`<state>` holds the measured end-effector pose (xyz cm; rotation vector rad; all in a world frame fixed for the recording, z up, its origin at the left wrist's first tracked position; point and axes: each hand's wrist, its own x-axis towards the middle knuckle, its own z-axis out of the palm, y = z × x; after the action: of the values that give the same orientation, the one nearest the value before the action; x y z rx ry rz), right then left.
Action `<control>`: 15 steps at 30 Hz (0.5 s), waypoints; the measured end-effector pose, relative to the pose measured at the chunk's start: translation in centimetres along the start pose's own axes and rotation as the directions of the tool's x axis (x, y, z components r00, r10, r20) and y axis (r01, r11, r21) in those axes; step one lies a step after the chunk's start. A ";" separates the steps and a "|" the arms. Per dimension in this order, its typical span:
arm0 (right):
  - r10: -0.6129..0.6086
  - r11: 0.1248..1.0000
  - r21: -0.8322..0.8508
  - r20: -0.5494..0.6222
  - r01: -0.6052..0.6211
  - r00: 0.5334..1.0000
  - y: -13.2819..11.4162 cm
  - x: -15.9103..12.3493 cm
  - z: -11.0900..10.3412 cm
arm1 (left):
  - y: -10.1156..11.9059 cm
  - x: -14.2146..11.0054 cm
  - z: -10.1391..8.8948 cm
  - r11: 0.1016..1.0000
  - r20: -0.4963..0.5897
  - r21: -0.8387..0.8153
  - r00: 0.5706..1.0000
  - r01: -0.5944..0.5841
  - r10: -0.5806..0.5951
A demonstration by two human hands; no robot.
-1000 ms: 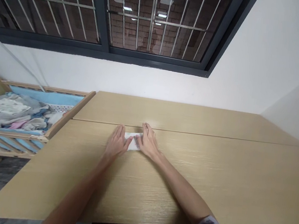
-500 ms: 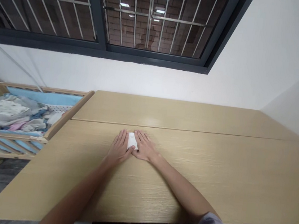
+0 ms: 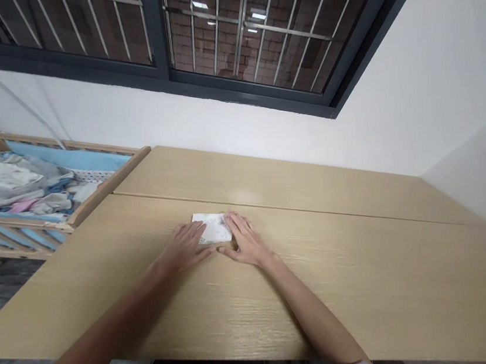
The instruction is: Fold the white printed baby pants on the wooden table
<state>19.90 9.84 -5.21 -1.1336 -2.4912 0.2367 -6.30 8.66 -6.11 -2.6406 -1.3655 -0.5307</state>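
A small folded white cloth with a faint print lies flat on the light wood tabletop, just below the seam between the table's two boards. My left hand rests palm down at the cloth's lower left, its fingertips against the cloth. On the other side, my right hand lies flat with its fingers over the cloth's right edge. Neither hand lifts the cloth. The part of the cloth under my fingers is hidden.
To the left of the table stands a wooden crib holding heaped clothes and blue padding. White walls meet the table's far and right sides. A dark-framed, barred window sits above, and a grey floor shows below the table's left edge.
The white cloth now shows as a wider, flatter rectangle with its print visible. My hands have moved apart to either side of it, and the view has shifted slightly.
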 end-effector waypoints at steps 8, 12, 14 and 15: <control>0.098 0.987 0.134 -0.043 -0.091 0.994 0.6 1.8 1.9 | -1.4 1.5 0.1 0.988 0.087 -0.101 0.990 0.116 -0.107; 0.142 0.981 0.151 -0.120 -0.123 0.983 0.9 3.2 2.1 | -1.5 2.9 -0.3 0.976 0.063 -0.129 0.984 0.172 -0.165; 0.175 0.972 0.185 -0.146 -0.147 0.974 1.0 3.9 1.4 | -1.0 3.4 -1.0 0.962 0.025 -0.145 0.973 0.231 -0.230; 0.201 0.962 0.220 -0.163 -0.163 0.966 1.0 4.2 0.8 | -0.7 3.5 -1.4 0.951 0.003 -0.154 0.962 0.269 -0.272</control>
<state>17.75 13.64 -5.03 -1.2381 -2.1479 0.4115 -5.43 11.36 -3.55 -2.5677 -1.7624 -0.7165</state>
